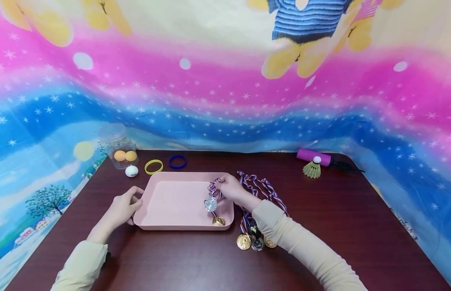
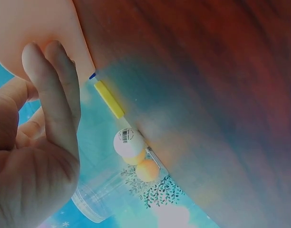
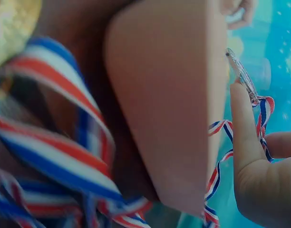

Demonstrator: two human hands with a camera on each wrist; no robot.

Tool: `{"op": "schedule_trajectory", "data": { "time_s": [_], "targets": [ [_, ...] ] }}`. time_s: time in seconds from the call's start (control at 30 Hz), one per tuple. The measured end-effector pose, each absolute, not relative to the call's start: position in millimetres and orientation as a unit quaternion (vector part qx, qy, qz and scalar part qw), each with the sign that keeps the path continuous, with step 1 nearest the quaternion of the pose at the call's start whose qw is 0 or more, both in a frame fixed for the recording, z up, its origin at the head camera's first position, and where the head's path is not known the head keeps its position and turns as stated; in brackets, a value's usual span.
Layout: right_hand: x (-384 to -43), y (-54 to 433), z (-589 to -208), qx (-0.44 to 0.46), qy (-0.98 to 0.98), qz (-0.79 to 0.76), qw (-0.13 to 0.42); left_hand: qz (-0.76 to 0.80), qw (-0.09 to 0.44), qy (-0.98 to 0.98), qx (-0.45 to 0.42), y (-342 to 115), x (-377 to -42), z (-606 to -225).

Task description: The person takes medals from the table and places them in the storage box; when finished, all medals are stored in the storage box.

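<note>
A pink tray [image 1: 181, 227] lies on the table. My left hand [image 1: 124, 206] is at its left end, fingers loosely bent and touching or very near the rim; in the left wrist view the fingers [image 2: 53, 95] look fairly straight beside the tray [image 2: 36, 23]. Over the tray's right part my right hand [image 1: 232, 189] pinches the striped red, white and blue ribbon of a silver medal [image 1: 210, 204], which hangs from it. A gold medal [image 1: 219, 221] lies inside the tray just below. The right wrist view shows the silver medal edge-on by a finger [image 3: 245, 118].
Right of the tray lie several ribboned medals [image 1: 243, 241], partly under the right forearm. At the back left are a clear jar [image 1: 117, 137] with orange balls, a white ball [image 1: 131, 171], a yellow wristband [image 1: 154, 166] and a blue one [image 1: 178, 162]. A shuttlecock [image 1: 312, 169] and purple cylinder [image 1: 309, 155] lie back right.
</note>
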State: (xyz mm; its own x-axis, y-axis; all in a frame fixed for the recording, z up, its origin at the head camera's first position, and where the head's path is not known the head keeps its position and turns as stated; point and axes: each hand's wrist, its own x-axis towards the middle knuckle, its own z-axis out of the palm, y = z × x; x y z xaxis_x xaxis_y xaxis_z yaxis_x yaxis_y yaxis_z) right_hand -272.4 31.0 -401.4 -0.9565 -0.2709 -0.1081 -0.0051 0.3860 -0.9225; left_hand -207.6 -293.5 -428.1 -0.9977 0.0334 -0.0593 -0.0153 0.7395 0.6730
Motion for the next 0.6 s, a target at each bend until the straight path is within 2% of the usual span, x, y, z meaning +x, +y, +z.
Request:
{"op": "schedule_trajectory", "data": {
  "time_s": [0.13, 0.37, 0.6],
  "targets": [
    [-262, 25, -411, -0.121, 0.846, -0.508, 0.105, 0.361, 0.034, 0.932, 0.005, -294, -207, -427],
    [-251, 17, -421, -0.123, 0.820, -0.532, 0.170, 0.361, 0.035, 0.932, 0.002, -294, -208, -429],
    [-246, 11, -426, -0.125, 0.813, -0.538, 0.186, 0.360, 0.035, 0.932, 0.007, -294, -209, -429]
  ]
}}
